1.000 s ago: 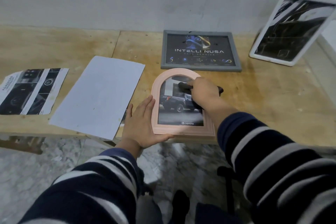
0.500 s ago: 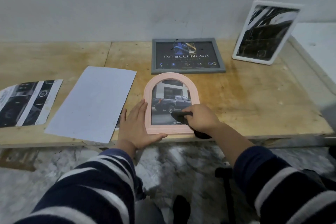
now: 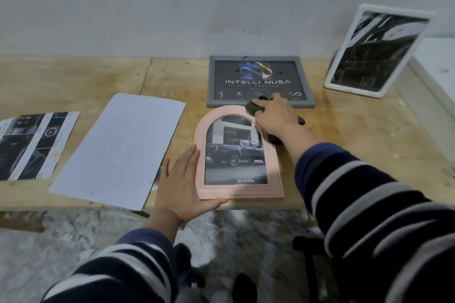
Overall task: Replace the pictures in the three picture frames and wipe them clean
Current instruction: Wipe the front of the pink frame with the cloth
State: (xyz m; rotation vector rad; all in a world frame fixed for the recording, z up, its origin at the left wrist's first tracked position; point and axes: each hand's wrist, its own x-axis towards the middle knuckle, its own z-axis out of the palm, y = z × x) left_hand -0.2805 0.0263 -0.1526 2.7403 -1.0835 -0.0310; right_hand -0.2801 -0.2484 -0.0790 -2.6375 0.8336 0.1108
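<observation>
A: State the grip of the right hand (image 3: pixel 273 118).
B: Fingers curled round a dark cloth (image 3: pixel 253 108), pressed on the upper right curve of the pink arched frame (image 3: pixel 236 190) (part of the cloth shows past the wrist).

A: And the left hand (image 3: pixel 183 183)?
B: Grip wide: fingers straight against the frame's left edge, thumb along its near edge.

A: Location of the frame?
B: Flat at the near edge of the wooden counter (image 3: pixel 357 145), showing a truck picture (image 3: pixel 235 152).

A: Surrounding items?
B: Grey frame (image 3: pixel 301 81) lies flat just beyond. White frame (image 3: pixel 343 86) stands tilted at far right. A blank white sheet (image 3: pixel 120 150) lies left of the hand; a printed sheet (image 3: pixel 32 145) lies further left.
</observation>
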